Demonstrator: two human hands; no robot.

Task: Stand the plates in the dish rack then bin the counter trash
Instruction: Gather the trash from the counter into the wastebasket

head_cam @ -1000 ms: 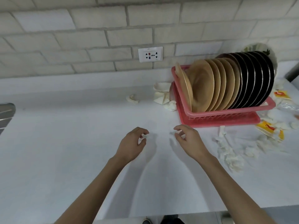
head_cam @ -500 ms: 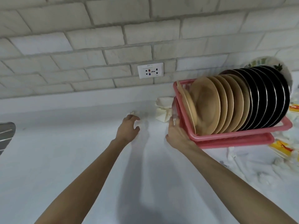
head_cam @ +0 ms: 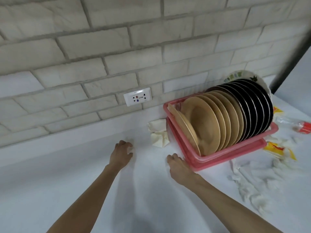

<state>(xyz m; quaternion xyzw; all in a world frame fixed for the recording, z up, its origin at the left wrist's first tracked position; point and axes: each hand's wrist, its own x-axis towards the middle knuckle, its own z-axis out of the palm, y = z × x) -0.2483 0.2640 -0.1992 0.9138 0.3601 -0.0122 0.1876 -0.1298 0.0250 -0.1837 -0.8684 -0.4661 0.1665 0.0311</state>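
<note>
A pink dish rack (head_cam: 218, 158) on the white counter holds several tan plates (head_cam: 207, 125) and several black plates (head_cam: 255, 106) on edge, with a patterned white plate (head_cam: 235, 75) at the back. My left hand (head_cam: 122, 153) rests on the counter left of the rack, fingers curled around a small white paper scrap (head_cam: 131, 149). My right hand (head_cam: 177, 163) is a closed fist at the rack's front left corner; what it holds is hidden. Crumpled cream papers (head_cam: 159, 138) lie between the wall and my hands.
Torn white tissue (head_cam: 249, 179) is strewn on the counter right of the rack. Yellow sachets (head_cam: 276, 148) and a red wrapper (head_cam: 303, 127) lie beyond it. A wall socket (head_cam: 137, 98) sits in the brick backsplash. A dark edge (head_cam: 286, 64) runs at the far right.
Both hands reached from mid-counter toward the wall. The left closed on the small scrap. The right closed where a crumpled scrap lay beside the rack; that scrap no longer shows.
</note>
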